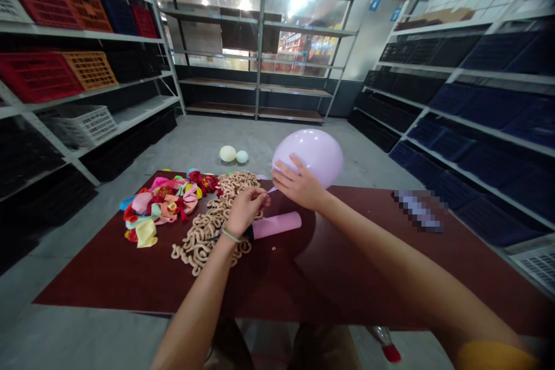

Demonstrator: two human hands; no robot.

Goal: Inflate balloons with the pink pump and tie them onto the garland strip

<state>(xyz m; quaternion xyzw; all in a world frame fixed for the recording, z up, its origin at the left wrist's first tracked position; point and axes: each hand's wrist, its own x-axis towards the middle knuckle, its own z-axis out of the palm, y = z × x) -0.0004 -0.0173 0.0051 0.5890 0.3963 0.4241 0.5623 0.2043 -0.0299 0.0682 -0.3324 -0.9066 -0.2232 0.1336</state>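
A large inflated purple balloon point(316, 156) hovers over the far edge of the table. Its narrow neck is pinched in the fingertips of my left hand point(247, 211). My right hand point(303, 185) lies against the near side of the balloon, fingers stretched out and apart. Below my hands, a pink cylinder point(277, 225) that looks like a hand balloon pump lies on the table; its dark end is partly hidden behind my left wrist. A heap of beige curled pieces point(203, 237), like uninflated long balloons, spreads under and around my left forearm.
Uninflated coloured balloons point(165, 202) lie heaped at the left of the dark red table point(347, 277). Two small pale balloons point(228, 154) are on the floor beyond. A blurred-out item point(418, 211) lies at the right. Shelves with crates point(87, 69) line the sides.
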